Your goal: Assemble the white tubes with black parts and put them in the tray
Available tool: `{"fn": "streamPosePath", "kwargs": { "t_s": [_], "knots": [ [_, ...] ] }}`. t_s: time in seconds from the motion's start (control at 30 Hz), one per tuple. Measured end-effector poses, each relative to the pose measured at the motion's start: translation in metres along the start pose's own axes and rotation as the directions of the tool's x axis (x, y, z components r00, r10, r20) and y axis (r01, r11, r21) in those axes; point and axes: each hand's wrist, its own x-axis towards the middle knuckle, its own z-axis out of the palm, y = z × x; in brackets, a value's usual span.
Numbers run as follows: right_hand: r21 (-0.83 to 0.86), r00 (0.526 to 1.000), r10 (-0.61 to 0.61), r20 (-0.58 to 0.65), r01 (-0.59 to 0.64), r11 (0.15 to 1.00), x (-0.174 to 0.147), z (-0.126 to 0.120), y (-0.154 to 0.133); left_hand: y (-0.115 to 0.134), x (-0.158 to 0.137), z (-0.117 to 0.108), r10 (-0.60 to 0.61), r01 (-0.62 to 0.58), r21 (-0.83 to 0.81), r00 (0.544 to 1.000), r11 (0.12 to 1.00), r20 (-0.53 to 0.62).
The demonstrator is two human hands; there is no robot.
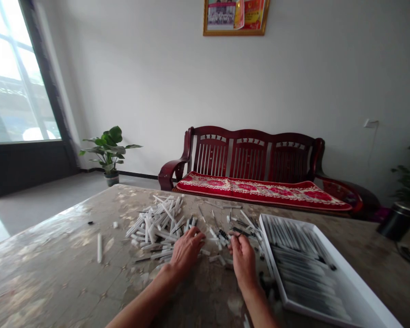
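My left hand [187, 248] is at the right edge of a heap of white plastic pen tubes [157, 223], its fingers bent down and drawn together; whatever is under them is hidden. My right hand [242, 257] has thumb and forefinger pinched on a small dark piece, too blurred to name. Between and beyond the hands lie short white caps [213, 233], small black parts [222, 234] and thin rods [215, 217]. Right of my right hand stands a shallow white box [353, 278] holding rows of pens with dark ends [300, 269].
A patterned cover lies over the table [68, 273]. One white tube [99, 248] lies apart at the left. At the right stands a black container [398, 223]. Behind are a wooden bench [249, 157] with a red cushion and a potted plant [111, 148].
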Motion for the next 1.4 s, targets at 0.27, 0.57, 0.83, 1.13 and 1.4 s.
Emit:
{"fn": "streamPosePath", "kwargs": {
  "t_s": [0.27,0.57,0.83,1.13,1.4],
  "knots": [
    [0.331,0.984,0.178,0.018,-0.173,0.927,-0.012,0.007,-0.03,0.012,-0.02,0.007,-0.054,0.046,-0.143,0.997,0.989,-0.048],
    [0.303,0.996,0.077,0.04,-0.086,0.949,-0.018,0.01,-0.031,0.009,-0.022,0.009,-0.035,0.022,-0.171,0.997,0.985,-0.076],
    [0.302,0.997,0.06,-0.045,-0.044,0.952,-0.019,0.004,-0.041,0.008,-0.021,0.011,-0.051,0.037,-0.165,0.996,0.986,-0.077],
    [0.193,0.999,-0.036,0.039,0.028,0.981,-0.02,0.008,-0.033,0.008,-0.022,0.01,-0.039,0.028,-0.161,0.997,0.987,-0.069],
    [0.151,0.991,-0.098,0.092,0.083,0.985,-0.021,0.005,-0.038,0.002,-0.023,0.016,0.021,-0.044,-0.189,0.992,0.981,-0.124]
  ]
}}
